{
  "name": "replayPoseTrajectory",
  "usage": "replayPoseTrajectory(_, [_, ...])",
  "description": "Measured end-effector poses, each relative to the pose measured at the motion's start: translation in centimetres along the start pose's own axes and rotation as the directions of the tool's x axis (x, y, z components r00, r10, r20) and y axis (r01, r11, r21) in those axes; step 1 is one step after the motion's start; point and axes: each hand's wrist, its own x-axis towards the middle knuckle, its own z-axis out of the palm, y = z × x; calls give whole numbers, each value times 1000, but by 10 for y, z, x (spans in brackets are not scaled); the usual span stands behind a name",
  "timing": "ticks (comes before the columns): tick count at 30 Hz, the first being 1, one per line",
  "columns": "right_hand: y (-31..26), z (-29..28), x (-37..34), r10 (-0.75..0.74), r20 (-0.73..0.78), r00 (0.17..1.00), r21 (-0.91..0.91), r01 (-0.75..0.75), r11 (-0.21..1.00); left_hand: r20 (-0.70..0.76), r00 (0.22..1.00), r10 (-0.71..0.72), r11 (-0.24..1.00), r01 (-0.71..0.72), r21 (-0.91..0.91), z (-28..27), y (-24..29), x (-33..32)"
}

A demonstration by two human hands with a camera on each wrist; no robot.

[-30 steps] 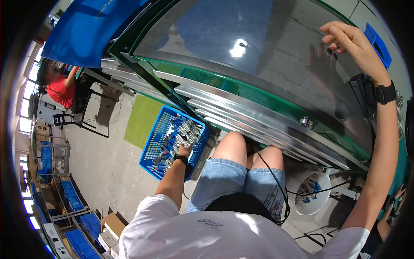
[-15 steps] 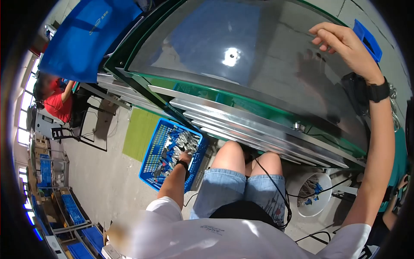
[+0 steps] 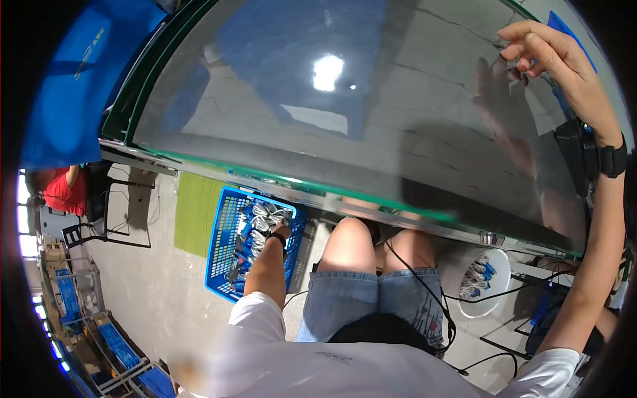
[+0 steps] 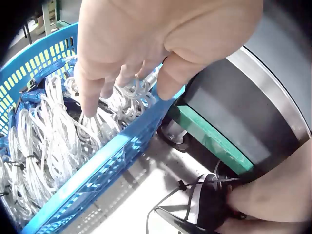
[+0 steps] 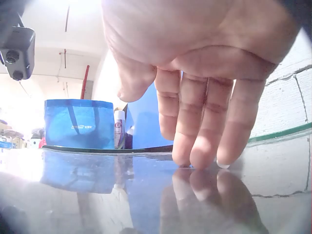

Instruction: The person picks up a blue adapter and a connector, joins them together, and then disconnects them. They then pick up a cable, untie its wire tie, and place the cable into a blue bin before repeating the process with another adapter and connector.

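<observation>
A blue plastic basket on the floor holds bundles of white cable with blue parts. My left hand reaches into it; in the left wrist view that hand has its fingers down among the cables and its thumb by the rim, and whether it grips any cannot be told. At the upper right, my right hand is over the glossy table top. The right wrist view shows this hand with relaxed fingers, their tips touching the shiny surface, nothing held.
A white bucket with more cables stands right of my knees, near black cords on the floor. A green mat lies behind the basket. A person in red sits at the left. Shelves with blue bins stand lower left.
The view has shifted, with the table filling more of it and covering the metal slats below its edge. My left hand stays in the basket, my right hand over the table.
</observation>
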Motion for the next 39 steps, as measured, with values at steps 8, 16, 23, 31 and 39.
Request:
replayPoseTrajectory(8, [5, 2, -3, -8, -19, 1000, -69, 7, 998, 34, 687, -726, 277, 337, -900, -160, 41, -130])
replayPoseTrajectory(16, [-22, 6, -1, -23, -39, 999, 101, 27, 995, -184, 875, -447, -70, -239, -968, -73, -62, -69])
replayPoseTrajectory(23, [-24, 2, 0, -170, -55, 984, 127, 175, 976, -293, 513, -806, 423, 154, -893, -158, -72, -98])
replayPoseTrajectory(31, [-32, -17, -10, -298, -291, 909, -304, 208, 930, -421, -56, -905, 328, -723, -608, -352, -62, -253])
replayPoseTrajectory(39, [3, -105, -51, -237, -633, 737, -371, -20, 928, -742, -304, -598, 493, -869, -42, -613, 78, -459])
